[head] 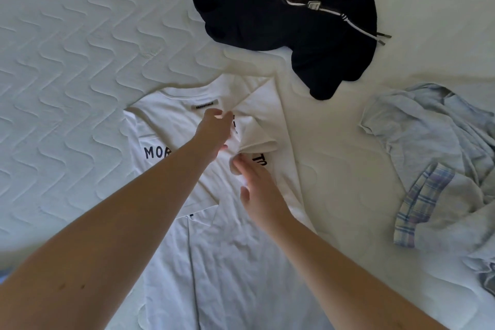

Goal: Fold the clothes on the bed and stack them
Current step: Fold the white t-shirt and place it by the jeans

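A white T-shirt (171, 120) with dark lettering lies flat on the bed in front of me, its right sleeve folded inward over the chest. My left hand (214, 128) reaches across the chest and pinches the folded sleeve's edge near the collar label. Just below it, my right hand (257, 185) has its fingers flat on the shirt at the sleeve's lower edge, touching the cloth.
A crumpled black hoodie (289, 21) with white drawstrings lies at the far side. To the right sits a rumpled pale blue garment (417, 136) with a plaid cuff (420, 201). The quilted white mattress (67, 61) stretches away to the left.
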Demonstrator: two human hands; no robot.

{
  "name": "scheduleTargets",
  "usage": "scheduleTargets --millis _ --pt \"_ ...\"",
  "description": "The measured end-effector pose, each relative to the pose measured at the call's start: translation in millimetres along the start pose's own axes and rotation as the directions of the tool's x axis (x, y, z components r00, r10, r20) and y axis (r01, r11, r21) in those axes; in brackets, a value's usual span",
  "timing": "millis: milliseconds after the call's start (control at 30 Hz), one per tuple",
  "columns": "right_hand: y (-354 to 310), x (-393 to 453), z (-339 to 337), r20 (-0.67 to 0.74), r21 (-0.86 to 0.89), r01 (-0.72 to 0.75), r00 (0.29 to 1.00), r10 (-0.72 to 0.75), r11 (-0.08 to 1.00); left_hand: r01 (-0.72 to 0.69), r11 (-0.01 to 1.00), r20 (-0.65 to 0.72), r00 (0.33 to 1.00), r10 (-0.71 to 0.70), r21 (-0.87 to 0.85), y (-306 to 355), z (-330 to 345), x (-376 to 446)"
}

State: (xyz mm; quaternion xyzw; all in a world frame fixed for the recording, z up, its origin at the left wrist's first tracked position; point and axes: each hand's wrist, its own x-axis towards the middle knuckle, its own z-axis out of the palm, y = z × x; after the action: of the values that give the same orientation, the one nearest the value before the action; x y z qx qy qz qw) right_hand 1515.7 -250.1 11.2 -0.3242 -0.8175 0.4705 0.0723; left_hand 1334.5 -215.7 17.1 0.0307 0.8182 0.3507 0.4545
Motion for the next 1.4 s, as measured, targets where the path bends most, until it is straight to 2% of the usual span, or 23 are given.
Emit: scheduleTargets --millis 67,133,233,333,400,500,533,600,700,833,900,967,1000,1033,1100,1167,1200,1300,1400 --pt "0 -7 6 0.196 -0.001 0.096 0.976 -0.094 0.995 -0.010 1.000 -0.002 1.000 0.010 -0.001 -5 -5 -3" --pt "0 -16 12 0.260 0.022 0.131 0.957 -0.132 0.991 -0.056 0.990 -0.007 0.998 0.058 0.126 -12 -10 -6" --pt "2 -29 11 0.085 0.053 0.098 0.991 -0.102 0.994 -0.123 0.955 0.028 0.992 0.119 0.271 -25 -8 -15" --pt "13 -45 5 -0.113 -0.102 0.030 0.993 -0.042 0.994 -0.189 0.910 0.185 0.974 0.127 0.369 -42 -3 -32" --pt "25 -57 0 -0.136 -0.220 -0.109 0.987 0.080 0.969 -0.253 0.845 0.220 0.961 0.165 0.471 -57 1 -41" --pt "42 -76 -5 -0.089 -0.375 -0.322 0.946 0.311 0.870 -0.312 0.631 0.154 0.943 0.294 0.710 -78 8 -50" --pt "46 -81 -5 -0.084 -0.403 -0.364 0.928 0.363 0.840 -0.318 0.594 0.114 0.928 0.355 0.739 -81 9 -51" --pt "51 -91 -5 -0.104 -0.451 -0.400 0.912 0.398 0.798 -0.317 0.632 0.024 0.904 0.427 0.707 -83 6 -50" --pt "54 -101 -6 -0.171 -0.465 -0.441 0.895 0.411 0.768 -0.272 0.783 -0.118 0.909 0.400 0.560 -82 -8 -44" --pt "58 -119 -6 -0.205 -0.525 -0.474 0.876 0.436 0.707 -0.252 0.897 -0.292 0.884 0.366 0.362 -84 -18 -46" --pt "60 -132 -5 -0.221 -0.550 -0.496 0.862 0.455 0.672 -0.312 0.909 -0.363 0.842 0.399 0.276 -91 -15 -59" --pt "62 -146 -4 -0.223 -0.563 -0.522 0.842 0.491 0.640 -0.436 0.856 -0.400 0.758 0.515 0.277 -101 -8 -78" --pt "63 -153 -4 -0.219 -0.569 -0.533 0.832 0.510 0.626 -0.485 0.826 -0.387 0.730 0.564 0.289 -108 -1 -90" --pt "63 -160 -3 -0.216 -0.572 -0.541 0.824 0.524 0.616 -0.504 0.810 -0.349 0.732 0.585 0.299 -116 7 -102" --pt "62 -177 -3 -0.207 -0.553 -0.558 0.812 0.546 0.619 -0.466 0.838 -0.208 0.823 0.529 0.284 -134 28 -125" --pt "60 -195 -1 -0.198 -0.531 -0.567 0.805 0.559 0.629 -0.356 0.903 -0.029 0.927 0.373 0.240 -154 50 -146" --pt "59 -204 -1 -0.196 -0.525 -0.572 0.801 0.565 0.630 -0.294 0.928 0.040 0.955 0.293 0.229 -164 60 -155" --pt "56 -231 2 -0.182 -0.501 -0.599 0.779 0.601 0.625 -0.068 0.981 0.140 0.989 0.043 0.179 -184 84 -170" --pt "57 -257 3 -0.169 -0.472 -0.615 0.766 0.620 0.631 0.041 0.996 0.257 0.965 -0.058 0.073 -191 100 -179"
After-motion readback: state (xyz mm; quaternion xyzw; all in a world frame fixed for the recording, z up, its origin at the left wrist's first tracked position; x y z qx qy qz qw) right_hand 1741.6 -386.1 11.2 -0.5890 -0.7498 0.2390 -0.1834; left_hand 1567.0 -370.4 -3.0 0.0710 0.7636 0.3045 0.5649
